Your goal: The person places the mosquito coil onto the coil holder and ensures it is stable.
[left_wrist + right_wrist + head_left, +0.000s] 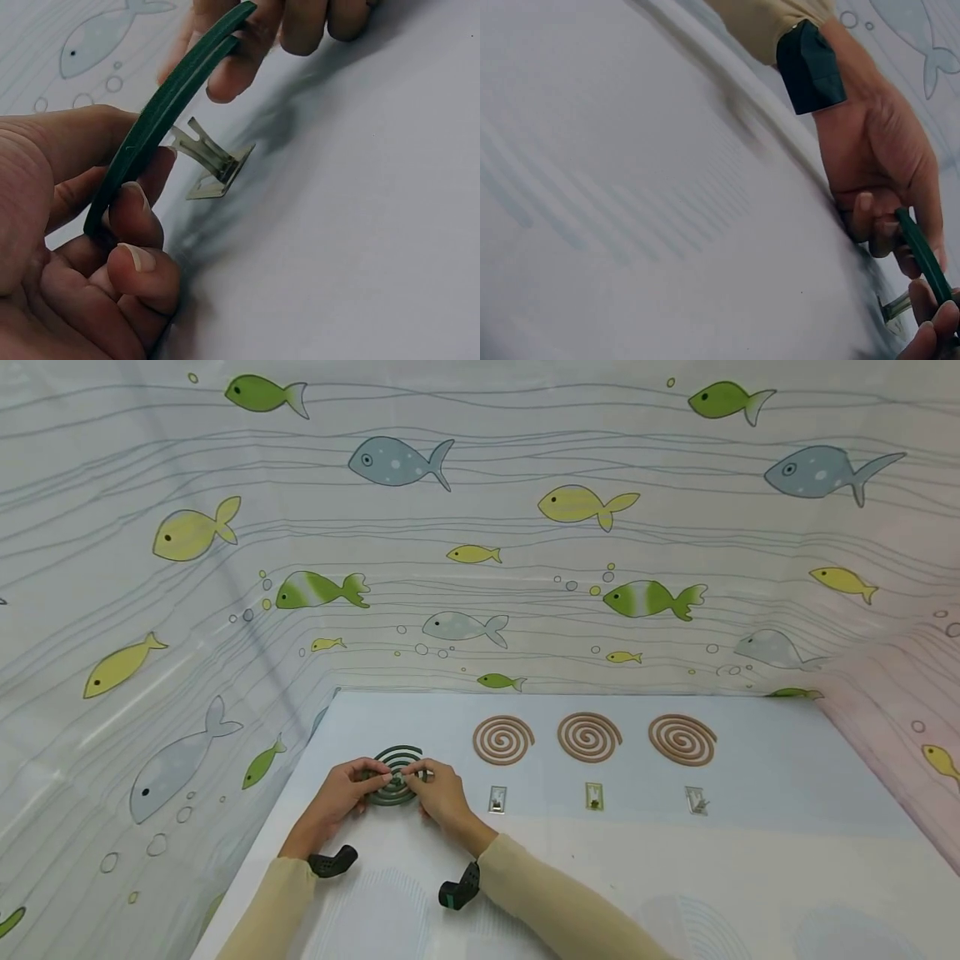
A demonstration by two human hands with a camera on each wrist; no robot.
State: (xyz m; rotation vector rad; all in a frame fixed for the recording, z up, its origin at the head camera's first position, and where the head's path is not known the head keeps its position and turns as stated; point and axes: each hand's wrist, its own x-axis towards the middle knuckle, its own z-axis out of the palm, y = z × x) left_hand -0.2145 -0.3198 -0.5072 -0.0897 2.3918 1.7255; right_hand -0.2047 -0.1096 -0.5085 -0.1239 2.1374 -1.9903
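A dark green mosquito coil [142, 139] is held between my two hands at the left of the table. My left hand [343, 795] grips its left side, the fingers curled under the rim in the left wrist view. On the other side, my right hand [446, 795] pinches the coil, thumb near its centre in the head view. A small metal coil stand [214, 161] rests on the table beneath, its forked prong rising toward the underside. Whether prong and coil touch, I cannot tell.
Farther right lie three brown mosquito coils [503, 740], [589, 737], [682, 740] in a row. In front of them are three small metal stands [497, 799], [594, 796], [697, 801]. A fish-patterned sheet [480, 593] hangs behind and beside the white table [750, 860].
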